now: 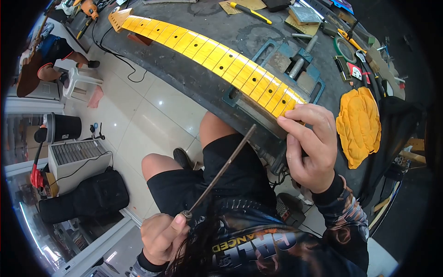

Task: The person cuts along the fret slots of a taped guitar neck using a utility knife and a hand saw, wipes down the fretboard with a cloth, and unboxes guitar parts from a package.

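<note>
My left hand is closed around the handle end of a slim metal file, which points up and right over my lap. The handle itself is hidden in my fist. A yellow guitar neck with dark dot inlays and metal frets lies across the bench, headstock at the far left. At its near end, my right hand grips the edge with its fingertips, the other fingers curled below. The file's tip is apart from the neck. Beneath the neck sits a blue-green vise.
On the dark workbench lie a yellow cloth, a yellow-black cutter, a green tape roll and several tools. A white stool, another person's legs and a black bag are at left.
</note>
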A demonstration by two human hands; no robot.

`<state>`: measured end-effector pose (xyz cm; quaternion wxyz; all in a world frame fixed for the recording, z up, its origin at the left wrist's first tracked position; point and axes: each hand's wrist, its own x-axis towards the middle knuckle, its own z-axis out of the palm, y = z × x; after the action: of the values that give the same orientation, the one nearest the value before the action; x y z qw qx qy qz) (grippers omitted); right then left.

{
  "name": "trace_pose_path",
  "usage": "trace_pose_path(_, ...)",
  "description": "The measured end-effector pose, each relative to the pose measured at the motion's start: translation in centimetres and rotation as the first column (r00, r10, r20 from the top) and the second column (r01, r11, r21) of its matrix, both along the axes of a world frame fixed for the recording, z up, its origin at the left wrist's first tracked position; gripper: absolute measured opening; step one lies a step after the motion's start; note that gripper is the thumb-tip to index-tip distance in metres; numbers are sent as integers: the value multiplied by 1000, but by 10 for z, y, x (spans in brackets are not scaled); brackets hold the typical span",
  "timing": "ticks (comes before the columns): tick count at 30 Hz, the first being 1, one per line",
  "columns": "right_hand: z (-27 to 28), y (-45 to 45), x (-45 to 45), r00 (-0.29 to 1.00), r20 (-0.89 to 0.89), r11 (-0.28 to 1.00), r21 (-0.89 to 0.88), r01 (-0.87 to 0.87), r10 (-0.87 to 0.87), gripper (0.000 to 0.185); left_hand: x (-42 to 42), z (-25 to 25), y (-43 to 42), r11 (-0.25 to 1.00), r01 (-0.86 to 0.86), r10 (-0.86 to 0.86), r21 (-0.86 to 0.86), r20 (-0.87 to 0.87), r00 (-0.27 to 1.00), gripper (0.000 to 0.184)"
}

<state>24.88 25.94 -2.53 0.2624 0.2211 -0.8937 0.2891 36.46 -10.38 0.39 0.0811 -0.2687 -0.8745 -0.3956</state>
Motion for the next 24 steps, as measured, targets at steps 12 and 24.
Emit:
trace_pose_path(12,8,8,9,998,68,983,-182,19,-7,30,-10,-16,6,970,61,-91,235,117,989,50)
trace_pose_path(24,14,4,23,728,509,752,-660,-12,459,17,10,-39,-11,921,49,-135,386,199,971,40)
